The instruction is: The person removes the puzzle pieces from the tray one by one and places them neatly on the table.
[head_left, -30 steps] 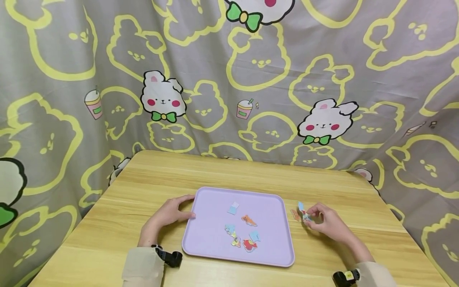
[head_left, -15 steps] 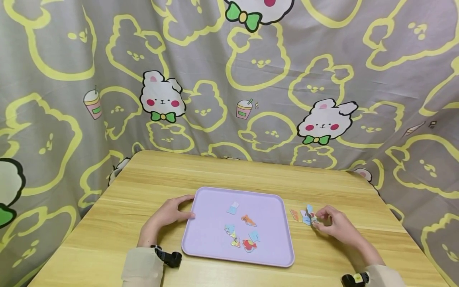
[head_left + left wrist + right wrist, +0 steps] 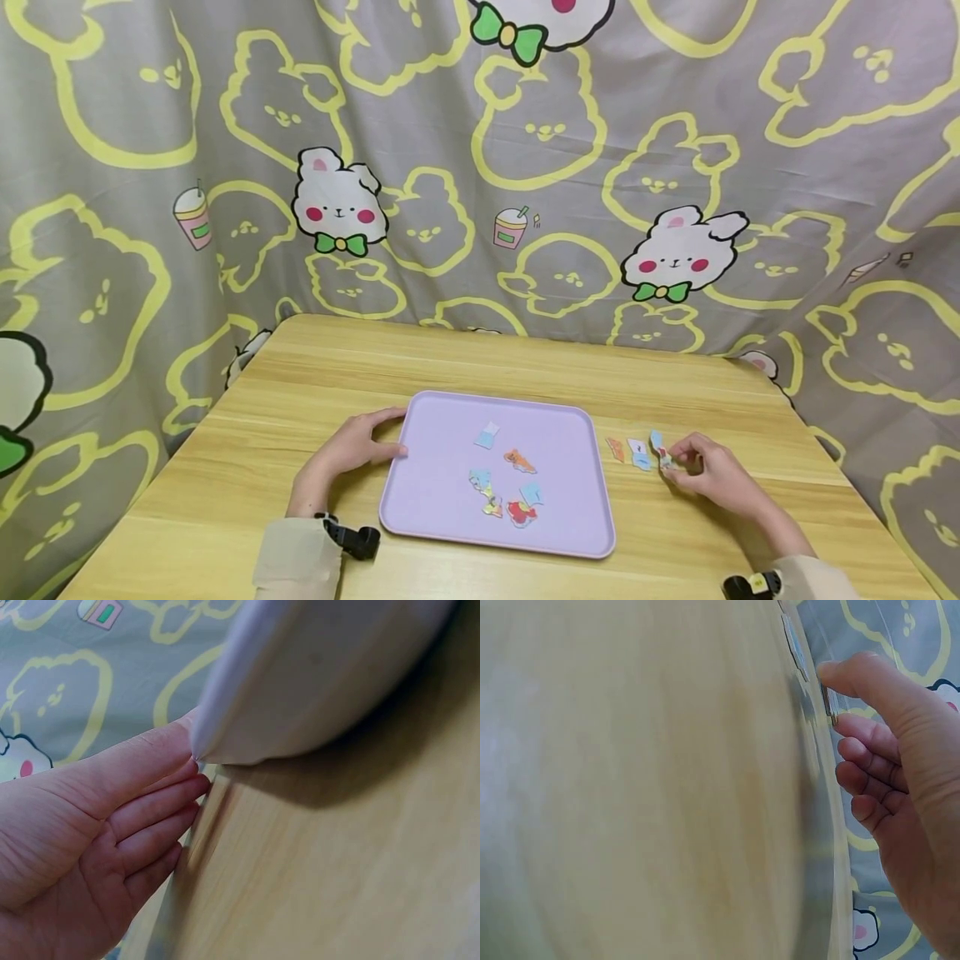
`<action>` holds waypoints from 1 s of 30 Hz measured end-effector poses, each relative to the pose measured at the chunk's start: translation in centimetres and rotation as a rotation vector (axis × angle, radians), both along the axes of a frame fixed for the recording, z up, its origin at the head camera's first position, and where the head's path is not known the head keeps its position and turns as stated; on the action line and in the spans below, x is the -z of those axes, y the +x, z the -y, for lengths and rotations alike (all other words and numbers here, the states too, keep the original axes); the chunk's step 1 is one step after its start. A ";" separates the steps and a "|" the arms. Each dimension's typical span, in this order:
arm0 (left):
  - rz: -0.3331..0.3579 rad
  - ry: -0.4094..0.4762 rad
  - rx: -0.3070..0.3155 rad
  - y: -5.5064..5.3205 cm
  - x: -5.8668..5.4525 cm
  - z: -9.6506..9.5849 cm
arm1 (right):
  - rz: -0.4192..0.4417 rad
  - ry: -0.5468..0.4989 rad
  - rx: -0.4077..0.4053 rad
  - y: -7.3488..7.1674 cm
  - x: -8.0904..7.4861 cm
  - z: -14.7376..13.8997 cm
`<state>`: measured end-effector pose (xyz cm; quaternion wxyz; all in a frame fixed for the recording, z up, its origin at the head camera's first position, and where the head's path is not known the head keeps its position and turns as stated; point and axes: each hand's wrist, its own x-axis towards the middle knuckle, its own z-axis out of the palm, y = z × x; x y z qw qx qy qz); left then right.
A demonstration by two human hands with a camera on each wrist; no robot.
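Note:
In the head view my left hand is at the left side of a lilac tray, thumb touching the rim. The left wrist view shows its fingers fairly straight beside the tray's edge. Right of the tray, my right hand pinches a small blue, white and red picture puzzle piece between thumb and index finger, tilted up close over the table. Beside it on the wood lie a white and blue piece and an orange piece. The right wrist view shows the pinched piece edge-on.
Several pieces lie in the tray: a white and blue one, an orange animal one, a red one and others. The wooden table ends at a patterned curtain behind.
My right hand has moved right across the table with the piece it pinches, parting it from the white and blue piece, which now shows on the wood. The left hand stays at the tray.

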<state>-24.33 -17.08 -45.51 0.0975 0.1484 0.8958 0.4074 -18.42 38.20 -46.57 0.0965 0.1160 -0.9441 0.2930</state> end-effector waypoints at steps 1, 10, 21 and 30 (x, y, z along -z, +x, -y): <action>0.001 0.001 -0.002 0.0 0.0 0.0 | 0.001 0.002 -0.003 0.0 0.0 0.0; 0.002 0.002 -0.002 0.2 -0.1 -0.1 | 0.024 0.047 -0.011 -0.4 0.0 -0.2; -0.008 -0.011 0.003 -0.1 -0.1 0.0 | 0.061 0.101 -0.011 -0.7 -0.4 -0.3; 0.000 -0.017 0.001 -0.1 0.1 0.1 | 0.054 0.120 -0.019 -0.6 -0.5 -0.4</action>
